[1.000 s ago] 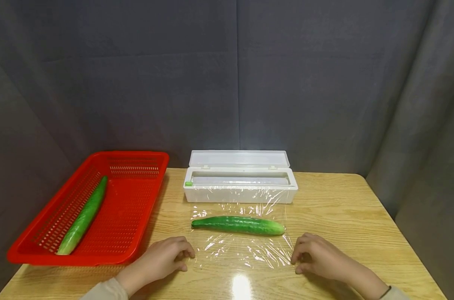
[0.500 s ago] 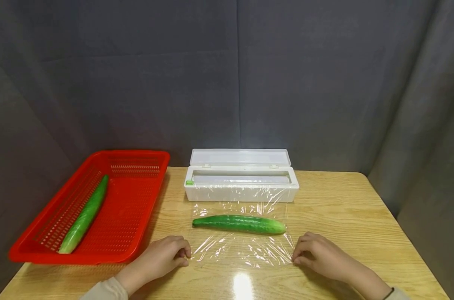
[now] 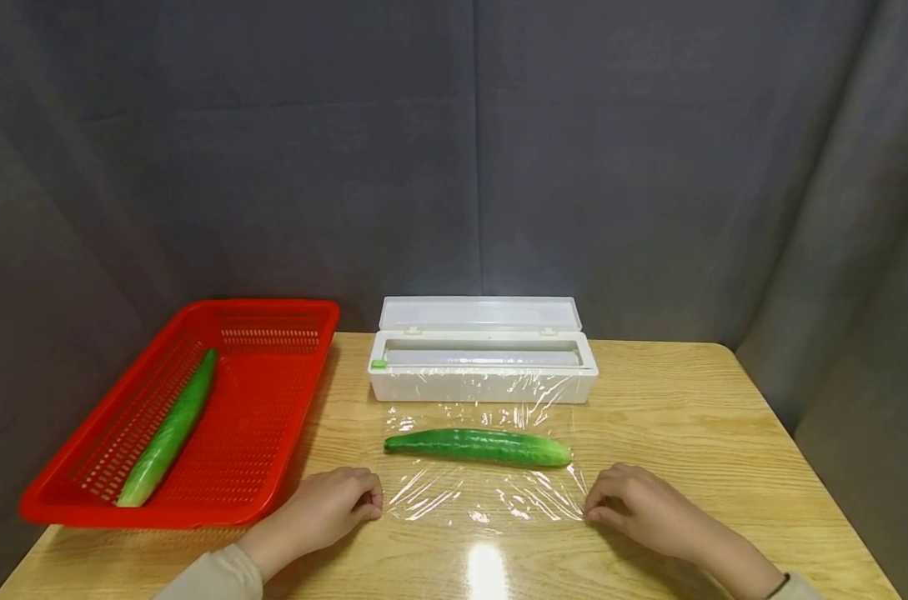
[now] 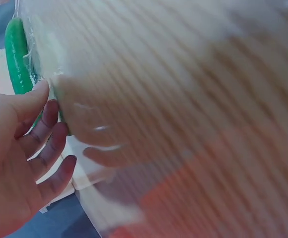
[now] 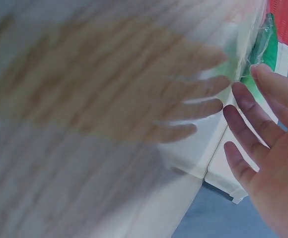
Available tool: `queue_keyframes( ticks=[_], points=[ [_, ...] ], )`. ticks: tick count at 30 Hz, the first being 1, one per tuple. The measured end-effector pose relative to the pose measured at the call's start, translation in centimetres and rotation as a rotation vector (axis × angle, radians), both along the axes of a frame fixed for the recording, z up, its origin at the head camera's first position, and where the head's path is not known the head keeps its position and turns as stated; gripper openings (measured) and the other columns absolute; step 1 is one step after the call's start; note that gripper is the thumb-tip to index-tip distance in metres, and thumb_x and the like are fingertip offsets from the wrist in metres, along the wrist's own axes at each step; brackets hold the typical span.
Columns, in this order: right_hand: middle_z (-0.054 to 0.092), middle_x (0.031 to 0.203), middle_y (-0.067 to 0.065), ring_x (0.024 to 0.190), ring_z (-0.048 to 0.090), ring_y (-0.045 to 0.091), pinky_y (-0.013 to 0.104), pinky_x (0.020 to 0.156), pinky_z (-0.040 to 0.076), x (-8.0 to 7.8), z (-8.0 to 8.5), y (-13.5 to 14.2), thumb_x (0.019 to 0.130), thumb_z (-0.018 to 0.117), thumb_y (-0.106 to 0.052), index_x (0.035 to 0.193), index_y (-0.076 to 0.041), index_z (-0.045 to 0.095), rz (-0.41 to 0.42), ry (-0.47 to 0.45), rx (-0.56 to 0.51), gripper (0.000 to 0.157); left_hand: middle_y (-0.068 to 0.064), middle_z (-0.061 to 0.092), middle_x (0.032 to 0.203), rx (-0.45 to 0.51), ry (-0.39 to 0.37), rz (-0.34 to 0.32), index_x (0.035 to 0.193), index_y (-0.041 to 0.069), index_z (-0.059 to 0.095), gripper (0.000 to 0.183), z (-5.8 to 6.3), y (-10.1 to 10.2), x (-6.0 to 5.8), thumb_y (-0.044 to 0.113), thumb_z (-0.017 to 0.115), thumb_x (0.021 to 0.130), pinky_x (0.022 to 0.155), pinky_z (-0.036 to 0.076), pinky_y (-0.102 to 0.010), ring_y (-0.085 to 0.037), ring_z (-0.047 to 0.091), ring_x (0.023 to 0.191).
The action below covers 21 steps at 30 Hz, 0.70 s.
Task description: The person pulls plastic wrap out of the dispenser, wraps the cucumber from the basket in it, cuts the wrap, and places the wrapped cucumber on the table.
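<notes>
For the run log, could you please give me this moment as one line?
left grip: pinching film corner; right grip: pinching other near corner; cucumber: on film; white box lid: open

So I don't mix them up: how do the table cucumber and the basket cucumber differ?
The table cucumber lies crosswise; the basket cucumber slants front to back. The table cucumber's pale end is on the right, the basket cucumber's is nearest. Both are long and green.

cling film (image 3: 454, 493): clear, creased, spread out | cucumber (image 3: 478, 447): whole, green, paler right end, lying crosswise on film
</notes>
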State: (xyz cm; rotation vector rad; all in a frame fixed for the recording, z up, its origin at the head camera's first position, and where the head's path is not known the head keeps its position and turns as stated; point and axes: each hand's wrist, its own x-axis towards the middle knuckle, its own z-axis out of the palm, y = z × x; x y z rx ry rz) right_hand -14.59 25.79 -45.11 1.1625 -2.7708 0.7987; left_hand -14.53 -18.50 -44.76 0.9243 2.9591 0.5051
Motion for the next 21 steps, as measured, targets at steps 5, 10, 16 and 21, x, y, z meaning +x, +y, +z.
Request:
queue_keyframes(
  ticks=[5, 10, 16, 21],
  points=[
    [0.065, 0.088, -0.020, 0.083, 0.058, 0.000, 0.028, 0.070, 0.052, -0.2, 0.2, 0.2, 0.089, 0.073, -0.022, 0.089, -0.026, 0.072, -0.010, 0.031, -0.010, 0.004, 0.019, 0.047, 0.081, 0.001, 0.024, 0.022, 0.081, 0.027, 0.060, 0.018, 0.6, 0.3, 0.0, 0.024, 0.077, 0.086, 0.061, 0.041, -0.025, -0.002, 0.048, 0.076],
    [0.065, 0.088, -0.018, 0.082, 0.058, 0.000, 0.028, 0.070, 0.052, -0.4, 0.8, 0.5, 0.089, 0.074, -0.020, 0.089, -0.025, 0.071, -0.072, 0.047, -0.023, 0.005, 0.017, 0.050, 0.084, 0.019, 0.096, 0.068, 0.082, 0.026, 0.061, 0.017, 1.1, 0.8, -0.3, 0.023, 0.078, 0.086, 0.062, 0.044, -0.025, -0.003, 0.052, 0.077],
    [0.064, 0.088, -0.019, 0.083, 0.060, 0.000, 0.031, 0.071, 0.054, -0.5, 1.5, 0.5, 0.088, 0.075, -0.015, 0.091, -0.025, 0.073, -0.168, 0.082, -0.047, 0.011, 0.018, 0.055, 0.085, 0.065, 0.112, 0.156, 0.083, 0.027, 0.062, 0.016, 1.5, 1.1, -0.4, 0.022, 0.078, 0.086, 0.061, 0.045, -0.024, -0.004, 0.056, 0.078],
    [0.064, 0.088, -0.019, 0.084, 0.060, 0.001, 0.033, 0.073, 0.053, -0.5, 1.7, 0.3, 0.087, 0.076, -0.014, 0.091, -0.026, 0.073, -0.235, 0.114, -0.057, 0.013, 0.019, 0.060, 0.084, 0.119, 0.075, 0.244, 0.084, 0.029, 0.062, 0.018, 1.7, 1.2, -0.5, 0.021, 0.078, 0.086, 0.062, 0.046, -0.027, -0.005, 0.060, 0.079]
  ],
)
